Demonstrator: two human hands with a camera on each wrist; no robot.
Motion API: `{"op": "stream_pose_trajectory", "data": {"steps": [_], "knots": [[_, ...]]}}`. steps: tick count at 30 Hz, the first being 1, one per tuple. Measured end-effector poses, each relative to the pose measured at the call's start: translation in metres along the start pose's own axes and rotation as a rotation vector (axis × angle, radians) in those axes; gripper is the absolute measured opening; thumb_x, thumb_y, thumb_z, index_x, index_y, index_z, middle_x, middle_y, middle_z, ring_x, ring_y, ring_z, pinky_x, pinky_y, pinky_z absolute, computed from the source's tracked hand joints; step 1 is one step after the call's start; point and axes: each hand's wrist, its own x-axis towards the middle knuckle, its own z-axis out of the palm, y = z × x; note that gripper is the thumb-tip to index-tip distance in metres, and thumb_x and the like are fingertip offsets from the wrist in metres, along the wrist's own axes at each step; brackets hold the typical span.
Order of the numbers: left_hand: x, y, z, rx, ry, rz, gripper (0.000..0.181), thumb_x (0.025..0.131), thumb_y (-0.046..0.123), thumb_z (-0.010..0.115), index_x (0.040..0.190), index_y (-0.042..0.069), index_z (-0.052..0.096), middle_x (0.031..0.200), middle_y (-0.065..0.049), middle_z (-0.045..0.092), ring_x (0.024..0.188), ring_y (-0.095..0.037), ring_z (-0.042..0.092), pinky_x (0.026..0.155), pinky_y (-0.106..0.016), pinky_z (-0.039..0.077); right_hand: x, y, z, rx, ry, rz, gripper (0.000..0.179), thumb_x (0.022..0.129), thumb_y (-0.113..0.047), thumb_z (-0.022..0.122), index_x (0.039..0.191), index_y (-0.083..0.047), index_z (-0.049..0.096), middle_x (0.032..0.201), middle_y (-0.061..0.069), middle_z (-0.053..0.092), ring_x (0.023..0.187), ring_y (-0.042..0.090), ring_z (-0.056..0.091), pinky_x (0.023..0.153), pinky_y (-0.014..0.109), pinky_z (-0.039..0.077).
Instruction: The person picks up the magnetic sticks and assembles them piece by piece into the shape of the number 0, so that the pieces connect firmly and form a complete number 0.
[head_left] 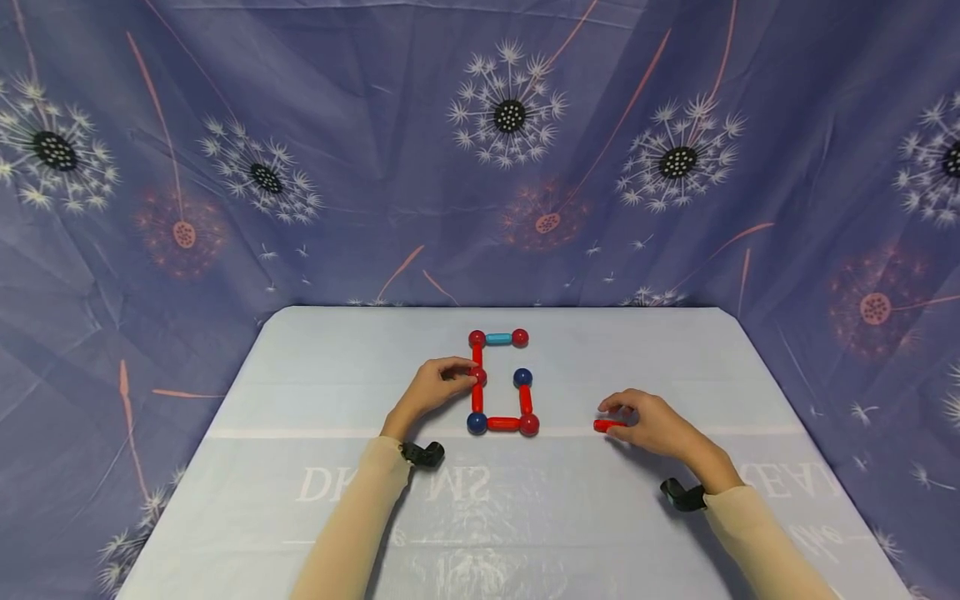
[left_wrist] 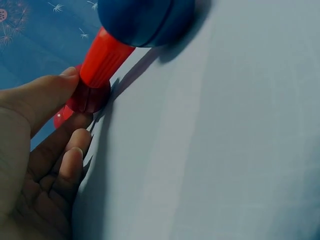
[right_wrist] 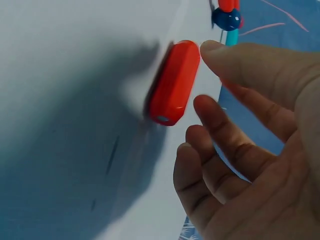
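Note:
A figure of balls and magnetic-looking rods lies on the white table. Down its left side run red rods joined by a red ball (head_left: pixel 479 377), which my left hand (head_left: pixel 438 385) pinches between thumb and fingers. At the lower left corner is a blue ball (head_left: pixel 477 423); a red rod (head_left: pixel 503 423) links it to another red ball (head_left: pixel 529 425). Above that, a red rod (head_left: pixel 526 400) ends in a second blue ball (head_left: pixel 522 377). A loose red rod (right_wrist: pixel 175 82) lies on the table, with the spread, slightly bent fingers of my right hand (head_left: pixel 651 423) close beside it.
Across the figure's top, a light blue rod (head_left: pixel 498 339) joins two red balls, one of them at the right end (head_left: pixel 520 337). A purple dandelion-print cloth (head_left: pixel 420 167) rises behind the table (head_left: pixel 585 517). Each wrist wears a black camera mount (head_left: pixel 682 495).

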Motion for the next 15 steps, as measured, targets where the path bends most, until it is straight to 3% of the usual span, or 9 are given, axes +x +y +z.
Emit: {"op": "stream_pose_trajectory", "data": {"steps": [6, 15], "knots": [[0.0007, 0.0003, 0.0, -0.004, 0.005, -0.006, 0.033, 0.092, 0.023, 0.079, 0.123, 0.013, 0.076, 0.108, -0.006, 0.075, 0.088, -0.014, 0.062, 0.081, -0.029, 0.05, -0.0012, 0.0035, 0.0021, 0.018, -0.04, -0.04, 0.027, 0.085, -0.003, 0.081, 0.11, -0.011, 0.074, 0.1, 0.004, 0.069, 0.085, 0.017, 0.057, 0.071, 0.025, 0.049], [0.0001, -0.0016, 0.0029, -0.016, 0.026, -0.011, 0.032, 0.092, 0.023, 0.079, 0.122, 0.013, 0.076, 0.106, -0.006, 0.076, 0.087, -0.014, 0.062, 0.079, -0.028, 0.05, 0.0061, 0.007, 0.0057, 0.007, -0.046, -0.11, 0.028, 0.089, 0.0, 0.076, 0.115, -0.009, 0.073, 0.104, 0.005, 0.073, 0.086, 0.011, 0.062, 0.075, 0.026, 0.053]]}}
